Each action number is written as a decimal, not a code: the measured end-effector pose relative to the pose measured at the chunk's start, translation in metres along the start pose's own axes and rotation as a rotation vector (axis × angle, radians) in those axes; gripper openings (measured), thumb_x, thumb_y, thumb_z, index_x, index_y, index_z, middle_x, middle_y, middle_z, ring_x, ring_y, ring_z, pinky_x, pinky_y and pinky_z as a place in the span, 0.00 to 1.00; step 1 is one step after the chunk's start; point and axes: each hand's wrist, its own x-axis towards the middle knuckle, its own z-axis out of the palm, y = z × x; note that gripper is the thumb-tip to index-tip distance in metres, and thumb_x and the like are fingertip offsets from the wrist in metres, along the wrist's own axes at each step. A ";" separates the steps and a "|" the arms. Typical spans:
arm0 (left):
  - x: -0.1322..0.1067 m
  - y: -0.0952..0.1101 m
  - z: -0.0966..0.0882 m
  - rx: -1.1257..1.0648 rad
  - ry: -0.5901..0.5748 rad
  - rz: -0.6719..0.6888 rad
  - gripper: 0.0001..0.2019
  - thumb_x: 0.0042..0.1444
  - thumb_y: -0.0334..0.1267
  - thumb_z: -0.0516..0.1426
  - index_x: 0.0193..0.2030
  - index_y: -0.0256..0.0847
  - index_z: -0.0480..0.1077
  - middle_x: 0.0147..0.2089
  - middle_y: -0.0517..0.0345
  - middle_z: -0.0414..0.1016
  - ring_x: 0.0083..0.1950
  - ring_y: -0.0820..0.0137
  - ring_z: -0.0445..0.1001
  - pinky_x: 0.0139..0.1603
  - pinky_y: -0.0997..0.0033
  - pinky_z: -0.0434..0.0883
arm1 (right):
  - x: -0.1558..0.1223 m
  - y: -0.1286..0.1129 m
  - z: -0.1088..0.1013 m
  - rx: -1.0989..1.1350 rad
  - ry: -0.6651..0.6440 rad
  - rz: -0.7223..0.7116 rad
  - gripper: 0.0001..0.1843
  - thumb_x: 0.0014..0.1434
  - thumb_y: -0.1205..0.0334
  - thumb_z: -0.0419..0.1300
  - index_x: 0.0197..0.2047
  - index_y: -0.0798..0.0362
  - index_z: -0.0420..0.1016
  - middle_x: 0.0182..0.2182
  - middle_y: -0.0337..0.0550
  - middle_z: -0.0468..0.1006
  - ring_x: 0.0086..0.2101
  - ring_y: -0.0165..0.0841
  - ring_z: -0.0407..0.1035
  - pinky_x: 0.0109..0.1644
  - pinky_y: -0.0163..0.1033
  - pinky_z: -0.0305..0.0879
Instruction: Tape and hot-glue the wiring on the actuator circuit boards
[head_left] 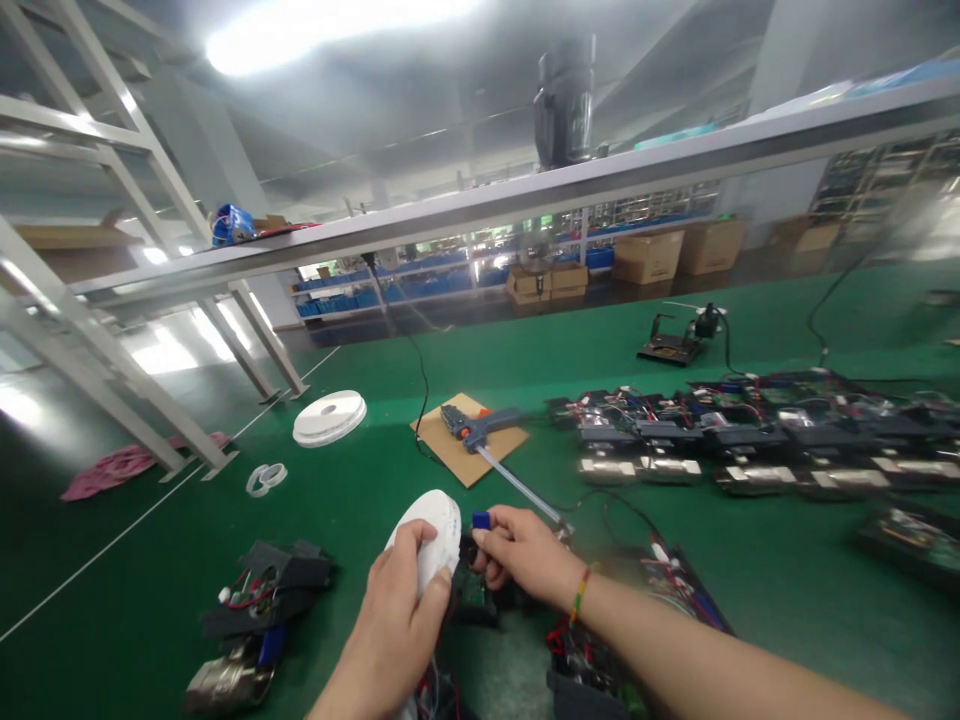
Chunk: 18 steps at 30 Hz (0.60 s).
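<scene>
My left hand (pixel 401 595) is wrapped round a thick white roll (pixel 427 540) with small marks along its edge, tilted up on its side. Close beside the roll, my right hand (pixel 517 550) is closed, with a small blue block (pixel 481 520) at its fingertips and something dark under the fingers. Below both hands lies a partly hidden green circuit board (pixel 474 598) in a dark housing. Another dark assembly (pixel 585 670) with red wires sits under my right forearm. Beyond the hands, a glue gun (pixel 480 430) with a long glue stick rests on a cardboard square (pixel 442 450).
On the green mat stand a second white roll (pixel 330 418), white rings (pixel 266 480) and a dark assembly (pixel 259 600) with a metal cylinder. Several similar assemblies (pixel 750 430) line the right, blurred. A black stand (pixel 675 340) is behind them. A metal shelf (pixel 450 215) crosses above.
</scene>
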 end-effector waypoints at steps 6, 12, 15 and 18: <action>0.005 -0.006 0.000 0.081 -0.010 -0.008 0.18 0.62 0.46 0.43 0.55 0.41 0.57 0.56 0.44 0.68 0.58 0.55 0.66 0.62 0.45 0.60 | -0.012 -0.006 -0.002 -0.009 -0.023 -0.139 0.03 0.63 0.67 0.53 0.39 0.51 0.61 0.31 0.40 0.81 0.30 0.30 0.75 0.36 0.34 0.71; 0.006 -0.003 -0.004 0.098 -0.023 0.009 0.17 0.62 0.44 0.43 0.54 0.41 0.57 0.54 0.44 0.69 0.55 0.55 0.68 0.60 0.46 0.61 | -0.016 -0.010 -0.004 -0.102 -0.034 -0.226 0.03 0.61 0.68 0.56 0.38 0.51 0.64 0.28 0.37 0.81 0.29 0.31 0.75 0.36 0.34 0.67; 0.008 0.001 -0.005 0.107 -0.036 0.025 0.16 0.61 0.44 0.43 0.53 0.42 0.58 0.52 0.45 0.69 0.54 0.55 0.68 0.60 0.46 0.61 | -0.016 -0.010 -0.004 -0.139 -0.037 -0.253 0.02 0.62 0.65 0.56 0.38 0.51 0.65 0.28 0.36 0.80 0.29 0.31 0.74 0.35 0.33 0.66; 0.008 0.002 -0.005 0.118 -0.042 0.041 0.16 0.61 0.43 0.43 0.53 0.42 0.59 0.52 0.46 0.70 0.54 0.55 0.68 0.60 0.45 0.60 | -0.017 -0.012 -0.004 -0.189 -0.035 -0.270 0.02 0.61 0.63 0.56 0.38 0.51 0.66 0.27 0.36 0.80 0.29 0.31 0.74 0.35 0.33 0.64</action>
